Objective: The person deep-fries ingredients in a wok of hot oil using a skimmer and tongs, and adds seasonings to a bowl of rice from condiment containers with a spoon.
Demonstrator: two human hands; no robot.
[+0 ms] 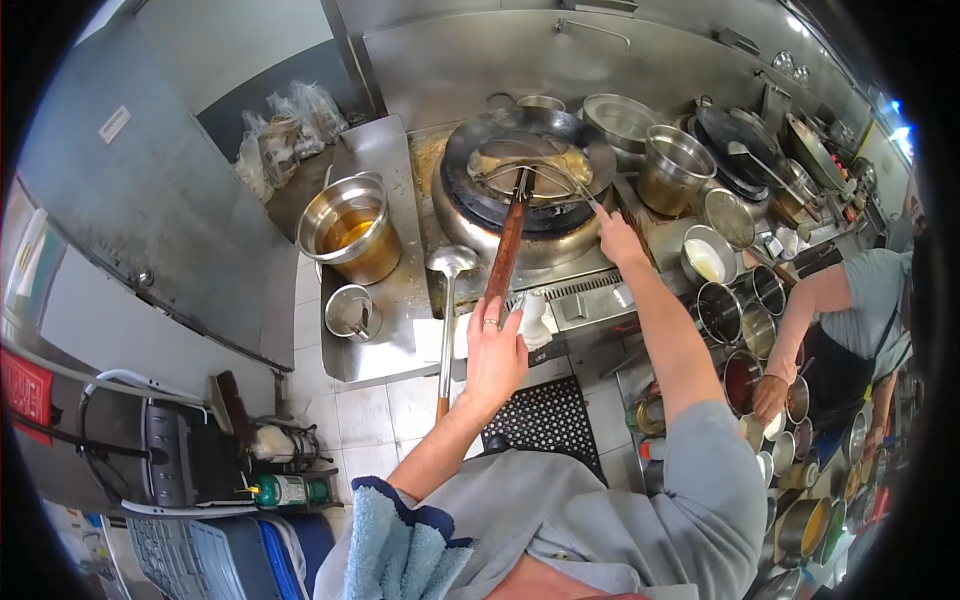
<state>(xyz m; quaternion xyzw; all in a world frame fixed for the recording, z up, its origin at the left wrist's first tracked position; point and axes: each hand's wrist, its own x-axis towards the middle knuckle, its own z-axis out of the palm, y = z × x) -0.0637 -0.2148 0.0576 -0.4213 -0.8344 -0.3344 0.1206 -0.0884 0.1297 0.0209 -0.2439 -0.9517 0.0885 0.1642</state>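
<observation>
My left hand is closed at the lower end of a long wooden handle. That handle runs up to what looks like a strainer lying across the black wok. Pale yellowish food shows in the wok, partly behind the strainer's frame. My right hand, at the wok's right side, is closed around a thin-handled metal utensil. Its tip reaches in over the wok, and its exact kind is unclear. A steel ladle with a long handle rests left of my left hand, its end past the counter edge.
A steel pot of amber liquid and a small steel container stand on the left counter. Further pots and a mesh strainer crowd the right. A co-worker's hand is among several containers. A perforated mat lies on the floor.
</observation>
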